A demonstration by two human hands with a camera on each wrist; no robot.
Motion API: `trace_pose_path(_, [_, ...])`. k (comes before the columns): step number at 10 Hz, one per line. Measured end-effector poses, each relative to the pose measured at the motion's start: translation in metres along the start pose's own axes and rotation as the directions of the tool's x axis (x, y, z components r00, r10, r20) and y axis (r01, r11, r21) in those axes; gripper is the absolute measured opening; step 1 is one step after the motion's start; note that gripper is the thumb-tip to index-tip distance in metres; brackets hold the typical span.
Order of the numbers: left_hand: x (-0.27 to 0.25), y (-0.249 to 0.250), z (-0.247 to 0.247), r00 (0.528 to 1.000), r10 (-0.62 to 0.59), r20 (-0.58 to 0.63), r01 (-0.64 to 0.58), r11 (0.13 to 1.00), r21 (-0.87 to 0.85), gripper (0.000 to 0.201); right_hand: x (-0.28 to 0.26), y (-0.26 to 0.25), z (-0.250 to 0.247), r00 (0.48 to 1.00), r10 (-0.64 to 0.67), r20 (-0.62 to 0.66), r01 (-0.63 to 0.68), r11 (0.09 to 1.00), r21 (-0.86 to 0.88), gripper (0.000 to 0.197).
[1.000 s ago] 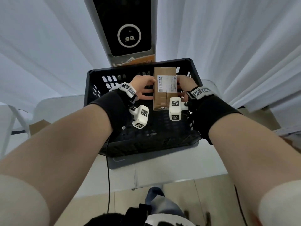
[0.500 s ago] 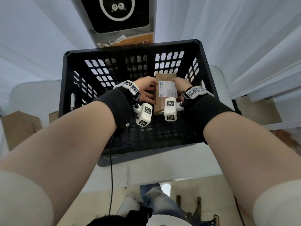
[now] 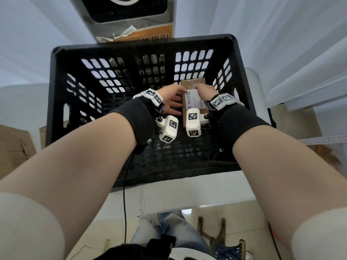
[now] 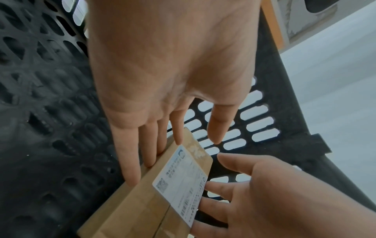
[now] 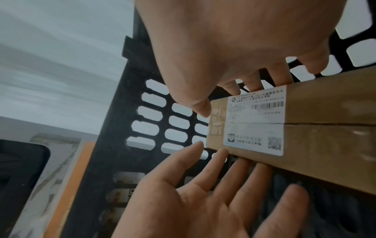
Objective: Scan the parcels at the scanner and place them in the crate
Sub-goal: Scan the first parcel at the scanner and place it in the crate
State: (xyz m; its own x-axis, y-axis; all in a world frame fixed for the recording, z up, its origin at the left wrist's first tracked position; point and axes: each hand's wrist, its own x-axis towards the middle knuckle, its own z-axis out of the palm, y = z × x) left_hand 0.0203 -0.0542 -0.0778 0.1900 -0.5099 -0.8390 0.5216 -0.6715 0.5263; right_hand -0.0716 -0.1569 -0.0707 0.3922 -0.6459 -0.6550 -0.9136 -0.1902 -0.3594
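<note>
A brown cardboard parcel (image 3: 193,83) with a white label lies low in the black crate (image 3: 131,44), near its far right corner. My left hand (image 3: 172,102) has straight fingers that touch the parcel's left side (image 4: 142,201). My right hand (image 3: 204,92) lies along the right side, its fingers straight against the edge and the thumb beside the far corner (image 5: 205,111). Neither hand curls round the parcel (image 5: 325,145). The scanner (image 3: 127,8), a dark screen on a grey post, stands just behind the crate.
The crate sits on a white table (image 3: 187,196) whose front edge is near me. An orange box with papers (image 3: 142,35) sits under the scanner. Cardboard boxes (image 3: 15,147) stand at the left. A wooden stool (image 3: 212,233) is on the floor below.
Both hands have brought the parcel down from rim height into the crate's far right part. The left fingers, earlier wrapped on its side, now lie straight. The view tilted downward.
</note>
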Motion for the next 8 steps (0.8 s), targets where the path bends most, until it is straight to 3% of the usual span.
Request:
trace_pose_path(1, [0.004, -0.002, 0.0, 1.0, -0.005, 0.011, 0.005, 1.0, 0.0, 0.049, 0.0, 0.005, 0.002, 0.998, 0.022, 0.066, -0.02, 1.0, -0.023, 0.043])
trace_pose_path(3, [0.005, 0.002, 0.003, 0.999, -0.001, 0.037, 0.001, 1.0, 0.007, 0.043, -0.002, 0.003, 0.004, 0.989, 0.08, 0.122, -0.092, 0.991, 0.094, 0.045])
trace_pose_path(5, [-0.013, 0.001, -0.005, 1.0, 0.007, 0.016, -0.008, 1.0, 0.016, 0.045, -0.026, -0.015, 0.001, 0.998, 0.032, 0.052, -0.037, 0.996, 0.087, 0.039])
trace_pose_path(8, [-0.058, 0.006, -0.038, 0.994, 0.093, -0.064, -0.095, 0.995, -0.027, 0.045, -0.071, -0.052, 0.0, 0.997, 0.0, 0.078, -0.014, 0.984, 0.179, 0.044])
